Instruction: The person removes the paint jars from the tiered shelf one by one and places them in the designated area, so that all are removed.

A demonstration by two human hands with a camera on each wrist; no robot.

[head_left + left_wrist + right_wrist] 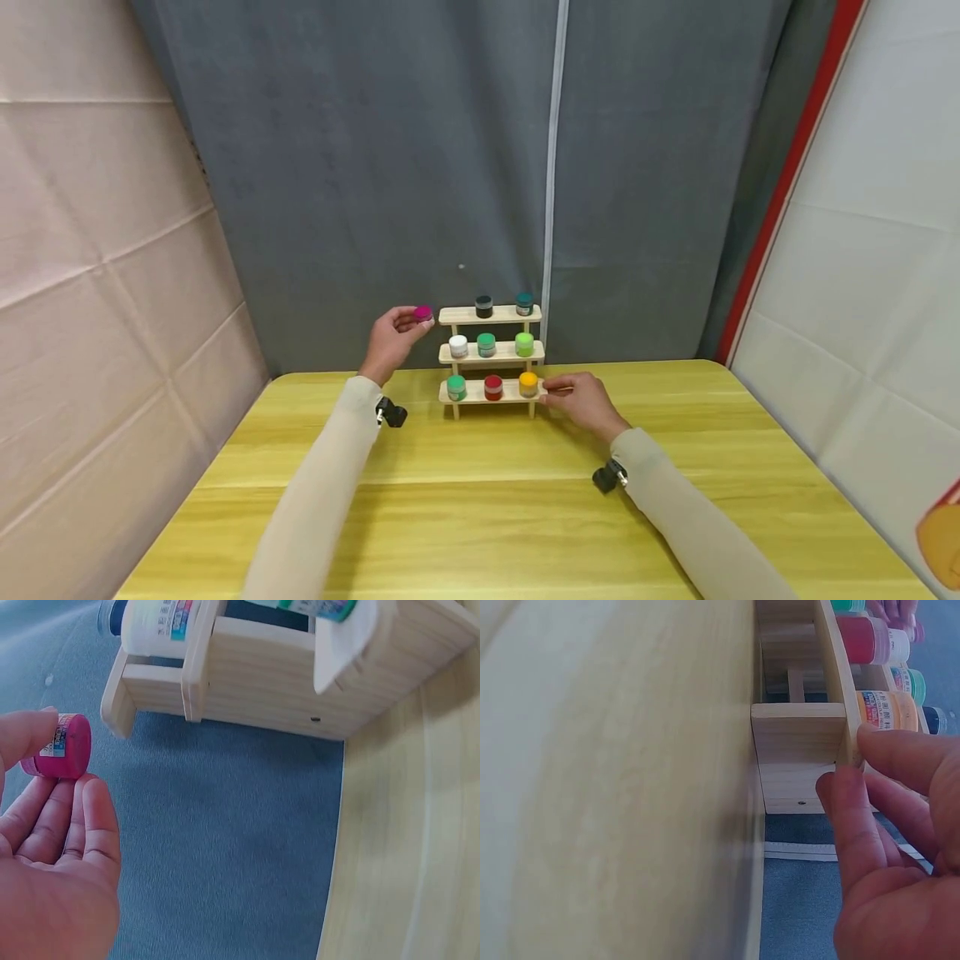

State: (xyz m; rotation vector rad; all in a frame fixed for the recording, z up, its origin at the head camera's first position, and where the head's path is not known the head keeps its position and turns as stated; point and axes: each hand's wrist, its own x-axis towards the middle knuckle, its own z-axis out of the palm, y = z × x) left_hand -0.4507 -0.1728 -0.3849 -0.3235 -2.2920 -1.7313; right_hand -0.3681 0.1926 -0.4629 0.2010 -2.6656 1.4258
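Note:
My left hand [392, 340] holds a small magenta paint jar [423, 313] just off the left end of the top tier of a wooden three-tier rack [489, 391]. Thumb and fingertips pinch that jar in the left wrist view, its label partly covered. At the rack's lower right, my right hand [588, 406] grips the end of the bottom shelf beside a yellow paint jar [528, 383]. The right wrist view has the thumb on the shelf's upper side and fingertips [849, 784] at its end. A black jar [483, 307] and a teal jar [524, 303] stand on the top tier.
White [458, 346], green [486, 345] and lime [524, 344] jars line the middle tier. Another green jar [456, 387] and a red jar [492, 387] share the bottom tier. The wood-grain table [480, 517] meets a grey curtain [360, 183] behind the rack.

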